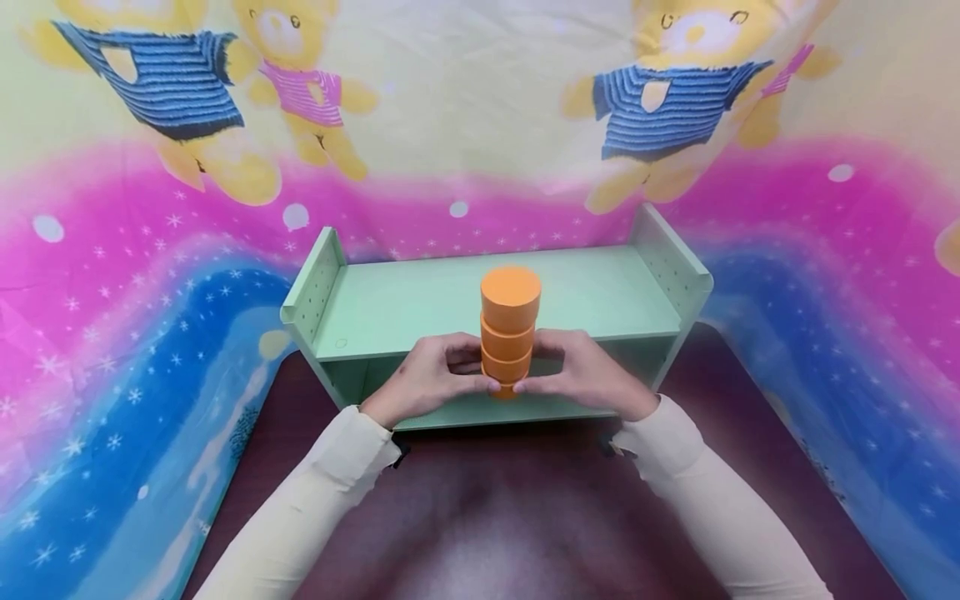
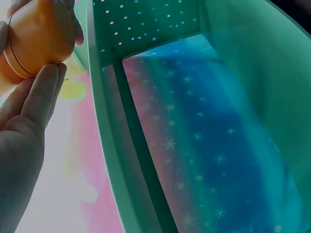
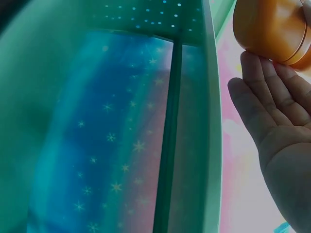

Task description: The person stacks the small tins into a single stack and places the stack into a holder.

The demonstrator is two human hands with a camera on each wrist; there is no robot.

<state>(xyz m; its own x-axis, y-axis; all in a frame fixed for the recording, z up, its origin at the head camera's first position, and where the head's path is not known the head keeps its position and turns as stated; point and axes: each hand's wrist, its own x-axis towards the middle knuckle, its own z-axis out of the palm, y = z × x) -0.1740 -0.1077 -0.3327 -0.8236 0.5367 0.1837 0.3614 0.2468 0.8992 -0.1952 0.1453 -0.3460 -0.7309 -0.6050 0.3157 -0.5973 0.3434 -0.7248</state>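
Your left hand [image 1: 427, 377] and right hand [image 1: 585, 373] both hold the stack of orange tins [image 1: 509, 329] at its bottom tin, one hand on each side, fingertips touching the tin wall. Left grip: fingers [image 2: 41, 92] lie nearly straight along the tin [image 2: 36, 36], pressing it rather than wrapping it. Right grip: same, flat fingers [image 3: 272, 94] under the tin [image 3: 272, 24], palm open. The stack stands upright, three tins visible above your fingers, in front of the green shelf [image 1: 420, 304], just at its front edge and roughly centred along it. The stack's top rises above the shelf's upper board. The shelf sits at the far end of the dark table [image 1: 480, 508]. Behind the shelf hangs a cloth with cartoon bears [image 1: 187, 92]. Cream sleeves [image 1: 315, 500] cover both your forearms.
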